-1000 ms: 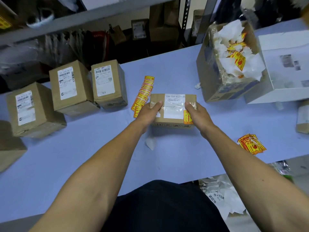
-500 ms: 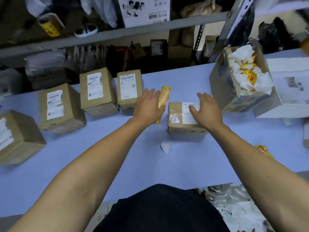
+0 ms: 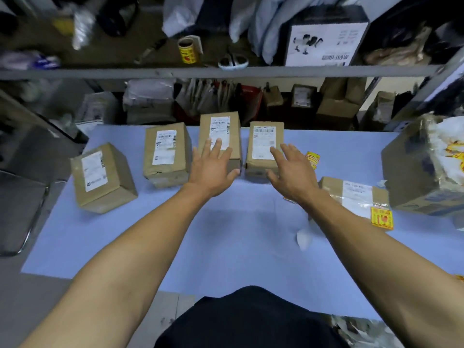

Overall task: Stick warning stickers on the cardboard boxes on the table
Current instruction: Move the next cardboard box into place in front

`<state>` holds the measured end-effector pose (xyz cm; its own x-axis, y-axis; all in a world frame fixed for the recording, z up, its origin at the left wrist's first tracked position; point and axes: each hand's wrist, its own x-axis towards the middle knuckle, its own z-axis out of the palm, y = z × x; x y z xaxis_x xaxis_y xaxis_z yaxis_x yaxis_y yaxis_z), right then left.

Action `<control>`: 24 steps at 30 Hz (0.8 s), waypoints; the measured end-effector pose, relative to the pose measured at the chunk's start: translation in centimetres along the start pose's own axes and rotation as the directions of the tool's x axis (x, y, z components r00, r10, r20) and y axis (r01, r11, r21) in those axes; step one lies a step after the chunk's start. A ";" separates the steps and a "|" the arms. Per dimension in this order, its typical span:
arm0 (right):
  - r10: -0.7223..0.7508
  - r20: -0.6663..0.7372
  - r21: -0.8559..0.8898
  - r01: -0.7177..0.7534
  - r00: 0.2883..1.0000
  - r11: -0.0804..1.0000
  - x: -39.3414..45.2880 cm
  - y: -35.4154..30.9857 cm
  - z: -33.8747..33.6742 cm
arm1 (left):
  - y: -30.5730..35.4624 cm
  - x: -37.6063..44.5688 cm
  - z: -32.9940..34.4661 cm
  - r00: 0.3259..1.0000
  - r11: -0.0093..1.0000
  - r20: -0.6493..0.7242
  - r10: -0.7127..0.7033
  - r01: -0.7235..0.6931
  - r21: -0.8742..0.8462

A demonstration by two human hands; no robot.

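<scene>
Several brown cardboard boxes with white labels stand on the blue table. My left hand is open, fingers spread, in front of one box. My right hand is open too, reaching over the lower right of the neighbouring box. Two more boxes stand further left. A flatter box lies at the right behind my right forearm, with a yellow and red warning sticker on its near corner. A strip of warning stickers lies past my right hand.
A large open carton stuffed with white backing paper and sticker scraps sits at the far right. A white paper scrap lies on the table. A sticker roll stands on the cluttered shelf behind. A metal chair frame is at the left.
Both hands let go of the stickered box and moved left and forward to the row of upright boxes. The view swung left, so the stickered box now lies at the right.
</scene>
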<state>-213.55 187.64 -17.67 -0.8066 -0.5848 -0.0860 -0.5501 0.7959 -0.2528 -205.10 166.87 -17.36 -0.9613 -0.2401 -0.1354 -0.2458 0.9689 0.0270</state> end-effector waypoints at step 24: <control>0.127 0.137 0.088 -0.140 0.982 0.986 9.6 5.7 3.8 | 3.3 12.3 3.9 0.980 0.970 0.122 0.161 -0.134 -0.202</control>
<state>-223.57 185.96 -23.63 -0.8328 -0.4946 -0.2487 -0.4105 0.8531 -0.3221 -217.23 167.36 -22.82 -0.9659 -0.0723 -0.2487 -0.1349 0.9602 0.2447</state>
